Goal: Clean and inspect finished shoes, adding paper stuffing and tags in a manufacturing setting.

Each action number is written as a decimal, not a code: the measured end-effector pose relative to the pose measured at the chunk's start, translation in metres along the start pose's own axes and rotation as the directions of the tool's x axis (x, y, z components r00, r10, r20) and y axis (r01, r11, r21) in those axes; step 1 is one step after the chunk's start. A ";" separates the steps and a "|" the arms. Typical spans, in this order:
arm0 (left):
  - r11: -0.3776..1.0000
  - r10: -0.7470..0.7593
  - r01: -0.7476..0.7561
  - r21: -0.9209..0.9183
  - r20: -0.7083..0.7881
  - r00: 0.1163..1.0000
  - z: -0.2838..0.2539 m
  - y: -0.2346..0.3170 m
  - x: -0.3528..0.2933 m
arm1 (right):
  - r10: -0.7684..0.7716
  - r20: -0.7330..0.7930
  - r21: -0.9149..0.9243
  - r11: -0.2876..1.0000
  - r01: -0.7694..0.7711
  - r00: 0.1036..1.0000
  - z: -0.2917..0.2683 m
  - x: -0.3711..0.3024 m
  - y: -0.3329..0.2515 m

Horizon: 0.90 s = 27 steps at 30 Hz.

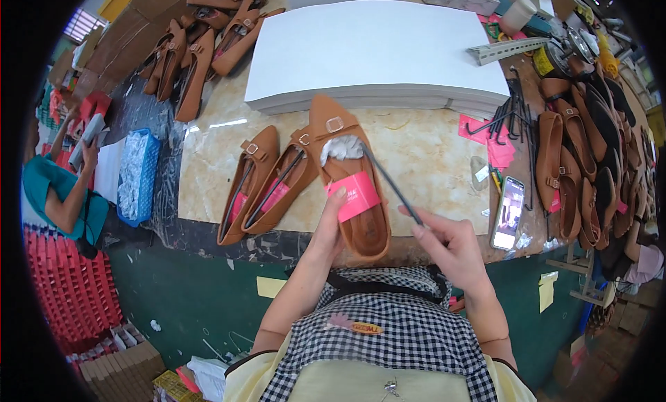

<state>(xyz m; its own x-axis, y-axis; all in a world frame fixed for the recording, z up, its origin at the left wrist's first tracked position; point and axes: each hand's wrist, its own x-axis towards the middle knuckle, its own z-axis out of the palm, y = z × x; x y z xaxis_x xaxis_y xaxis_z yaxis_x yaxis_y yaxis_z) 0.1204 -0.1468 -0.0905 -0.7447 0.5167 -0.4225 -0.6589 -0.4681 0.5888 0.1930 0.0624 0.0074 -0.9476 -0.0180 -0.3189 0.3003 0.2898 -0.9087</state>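
Observation:
My left hand (331, 221) is closed around the side of a tan flat shoe (322, 121) with a square buckle, held toe away from me over the table's near edge. A pink paper band (352, 196) crosses the shoe, and crumpled white paper (341, 148) fills its toe. My right hand (449, 241) grips the near end of a thin dark rod (392, 182), whose far end reaches the shoe's opening beside the paper. Left of it, two matching shoes (262, 149) lie side by side, each with a dark rod and a pink band inside.
A thick stack of white paper (374, 52) lies beyond the shoes. Bent dark rods (512, 114), a lit phone (508, 213) and many tan shoes (574, 135) are to the right. More shoes (198, 69) are piled far left, near a blue basket (139, 173) and another person (66, 190).

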 end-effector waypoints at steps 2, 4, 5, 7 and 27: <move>0.987 0.077 -0.063 0.149 -0.090 0.993 -0.003 0.001 0.008 | -0.084 -0.006 -0.030 0.996 0.084 0.996 0.008 0.001 -0.003; 0.944 0.165 -0.151 0.293 -0.023 0.986 -0.006 0.001 0.013 | -0.078 -0.008 -0.096 0.992 0.077 0.997 0.012 0.006 -0.001; 0.865 0.262 -0.279 0.417 0.098 0.960 -0.006 0.001 0.015 | -0.069 -0.023 -0.099 0.993 0.067 0.997 0.013 0.008 0.000; 0.849 0.268 -0.282 0.447 0.095 0.959 -0.005 0.000 0.016 | -0.047 -0.057 -0.031 0.998 0.045 0.997 0.014 0.012 0.001; 0.868 0.330 -0.289 0.404 -0.033 0.944 0.011 0.023 -0.018 | -0.307 0.045 -0.141 0.940 0.311 0.950 0.031 0.015 0.005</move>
<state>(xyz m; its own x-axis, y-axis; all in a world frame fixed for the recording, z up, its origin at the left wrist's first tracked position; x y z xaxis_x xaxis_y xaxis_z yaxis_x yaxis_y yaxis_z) 0.1196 -0.1588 -0.0619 -0.9233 0.3096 -0.2272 -0.3135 -0.2660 0.9116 0.1837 0.0337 -0.0103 -0.9881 -0.1493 -0.0358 -0.0275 0.4014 -0.9155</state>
